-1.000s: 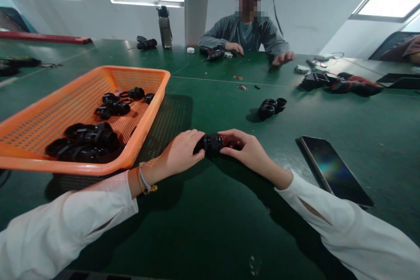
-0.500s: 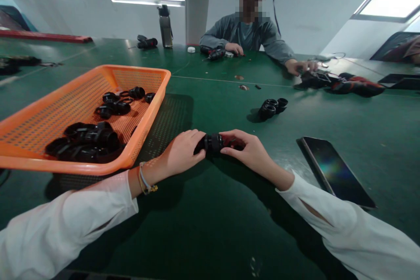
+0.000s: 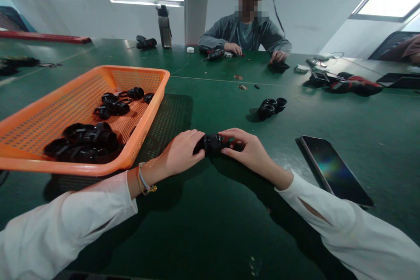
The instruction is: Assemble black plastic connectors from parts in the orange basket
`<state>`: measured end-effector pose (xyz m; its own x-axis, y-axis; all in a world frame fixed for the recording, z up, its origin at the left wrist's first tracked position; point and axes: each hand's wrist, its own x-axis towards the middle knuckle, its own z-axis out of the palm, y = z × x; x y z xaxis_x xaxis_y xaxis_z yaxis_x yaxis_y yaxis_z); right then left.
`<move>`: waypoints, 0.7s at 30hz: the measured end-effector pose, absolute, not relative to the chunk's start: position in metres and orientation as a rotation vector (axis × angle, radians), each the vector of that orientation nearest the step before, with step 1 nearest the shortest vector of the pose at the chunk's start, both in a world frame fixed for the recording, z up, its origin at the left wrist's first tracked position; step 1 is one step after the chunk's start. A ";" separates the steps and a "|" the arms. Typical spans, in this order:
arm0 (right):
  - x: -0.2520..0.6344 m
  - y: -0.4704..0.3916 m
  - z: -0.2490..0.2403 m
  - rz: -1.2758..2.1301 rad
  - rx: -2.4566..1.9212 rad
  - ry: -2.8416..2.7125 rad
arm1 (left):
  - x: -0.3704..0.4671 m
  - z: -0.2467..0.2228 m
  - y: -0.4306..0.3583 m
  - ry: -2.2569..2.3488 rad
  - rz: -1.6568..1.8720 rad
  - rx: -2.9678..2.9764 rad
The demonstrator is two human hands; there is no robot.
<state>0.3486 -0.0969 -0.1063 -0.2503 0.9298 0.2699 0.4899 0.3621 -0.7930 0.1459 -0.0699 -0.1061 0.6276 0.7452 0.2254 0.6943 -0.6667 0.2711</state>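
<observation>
A short black cylindrical fitting (image 3: 214, 143) with a ribbed ring lies sideways in front of me, low over the green table. My left hand (image 3: 184, 151) is closed round its left end, which the fingers partly cover. At the other end, my right hand (image 3: 243, 145) pinches it between thumb and fingertips. Something dark shows inside the curl of the right hand; I cannot make out what it is. Left of my hands, an orange perforated basket (image 3: 133, 157) holds several similar black parts (image 3: 88, 140), some with loops.
Black ring-like pieces (image 3: 271, 107) stand beyond my right hand. A phone (image 3: 334, 170) lies to the right. Across the table (image 3: 210, 227) a person (image 3: 246, 35) sits, one hand on a dark object (image 3: 278, 67). Power tools (image 3: 216, 54) and a bottle (image 3: 164, 27) are farther back.
The fingers of my right hand have shifted slightly at the fitting's end; my left hand keeps its hold. The person opposite has drawn one hand leftward and nearer their body, with a dark object.
</observation>
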 end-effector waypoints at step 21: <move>0.347 -0.099 -0.104 0.756 -1.251 -1.866 | 0.146 -0.106 -0.070 1.191 0.492 2.695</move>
<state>0.3469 -0.0986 -0.1041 -0.2387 0.9358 0.2594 0.4912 0.3468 -0.7991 0.1460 -0.0703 -0.1059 0.6300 0.7405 0.2338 0.6899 -0.6720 0.2692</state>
